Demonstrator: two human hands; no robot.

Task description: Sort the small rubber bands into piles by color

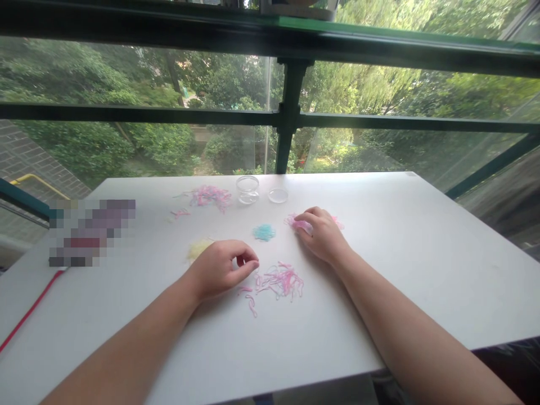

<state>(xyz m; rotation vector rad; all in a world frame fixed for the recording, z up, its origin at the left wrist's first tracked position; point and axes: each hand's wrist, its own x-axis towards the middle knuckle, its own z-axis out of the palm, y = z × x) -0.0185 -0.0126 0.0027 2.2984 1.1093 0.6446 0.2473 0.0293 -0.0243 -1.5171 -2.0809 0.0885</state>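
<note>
Small thin loops that look like rubber bands lie in colour piles on the white table (pixel 422 253). My left hand (pixel 221 267) is curled, thumb and forefinger tips together in a pinch. Anything between them is too small to make out. It hovers beside a mixed pink and pale pile (pixel 280 281) and partly hides a yellow pile (pixel 198 248). My right hand (pixel 323 233) rests over a lilac pile (pixel 291 222), fingers bent and thumb apart, lilac loops showing between them. Behind it, a pink pile (pixel 338 223) is mostly hidden. A light-blue pile (pixel 264 232) sits between my hands.
A clear round container (pixel 247 190) and a clear round lid or dish (pixel 278 196) stand near the far edge. Left of them lies another mixed pile (pixel 211 196). A blurred-out object (pixel 93 233) with a red cable (pixel 31 309) is at left. Green railing (pixel 289 112) lies behind.
</note>
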